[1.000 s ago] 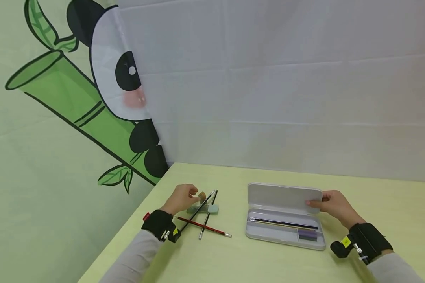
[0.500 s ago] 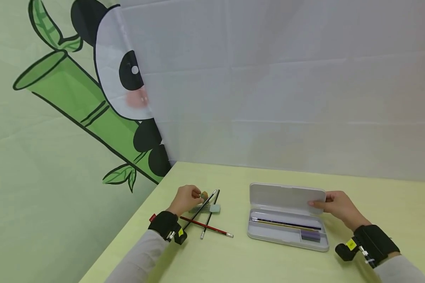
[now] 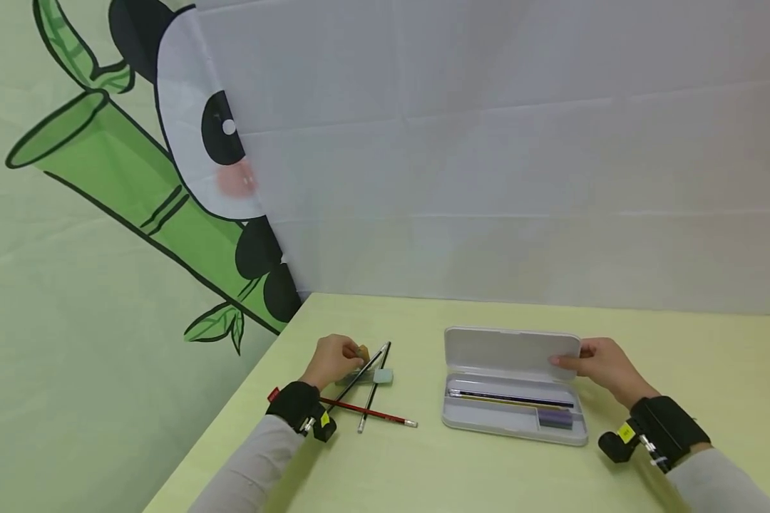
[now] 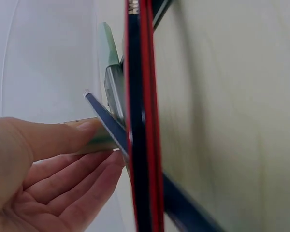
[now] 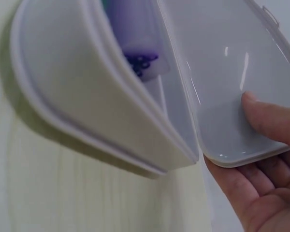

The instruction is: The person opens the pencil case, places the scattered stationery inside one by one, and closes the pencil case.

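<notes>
My left hand (image 3: 334, 358) pinches a small tan block with a green band (image 4: 99, 141) between thumb and fingers, at the far end of a loose pile. Crossing close by are a red-and-black pencil (image 3: 385, 415) and two dark pencils (image 3: 373, 395). Under these lies a flat grey-green piece with a pale green end (image 3: 383, 376). On the right, my right hand (image 3: 606, 365) holds the raised lid (image 3: 507, 349) of a white pencil case at its right edge, thumb on the inner face. Pencils (image 3: 513, 399) and a purple block (image 3: 555, 418) lie inside the case (image 3: 488, 419).
The pale yellow table (image 3: 423, 477) reaches back to a white cloth backdrop (image 3: 488, 178). At the left, beyond the table edge, hangs a green cloth printed with a panda and bamboo (image 3: 122, 157). Each wrist wears a black strap with a small camera (image 3: 324, 424).
My left hand has moved slightly in and its fingers have come together on the tan block. The right hand keeps holding the lid; the head view shifts slightly.
</notes>
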A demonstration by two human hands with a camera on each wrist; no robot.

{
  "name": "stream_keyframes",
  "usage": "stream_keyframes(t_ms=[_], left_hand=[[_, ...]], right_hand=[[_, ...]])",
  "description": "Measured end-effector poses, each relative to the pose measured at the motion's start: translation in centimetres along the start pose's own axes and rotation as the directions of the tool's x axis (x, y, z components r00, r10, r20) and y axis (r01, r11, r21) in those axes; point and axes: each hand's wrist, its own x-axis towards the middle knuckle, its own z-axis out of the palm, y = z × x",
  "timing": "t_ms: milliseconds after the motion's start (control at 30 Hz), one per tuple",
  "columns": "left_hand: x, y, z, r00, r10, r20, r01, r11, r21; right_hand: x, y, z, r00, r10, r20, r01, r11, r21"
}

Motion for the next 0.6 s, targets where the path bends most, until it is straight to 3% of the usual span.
stream_keyframes(t_ms=[133, 233, 400, 600], left_hand=[[-0.2, 0.2, -0.7, 0.999, -0.016, -0.049, 0.016, 1.000, -0.001], [-0.4, 0.4, -1.7, 0.994, 0.010, -0.112, -0.010, 1.000, -0.005], [-0.2, 1.8, -2.9, 0.969, 0.098, -0.228, -0.098, 0.995, 0.013], [-0.2, 4.3, -2.9, 0.940, 0.201, -0.277, -0.218, 0.976, -0.029]], right_hand=[[0.1, -0.1, 0.3, 1.000, -0.002, -0.006, 0.003, 1.000, 0.019], [0.3, -0.3, 0.7, 1.000, -0.007, -0.006, 0.007, 0.999, 0.035], [0.4, -0.4, 0.8, 1.000, -0.015, -0.002, 0.015, 0.999, 0.050], [0.1, -0.3, 0.6, 1.000, -0.001, -0.021, 0.002, 0.999, 0.053]])
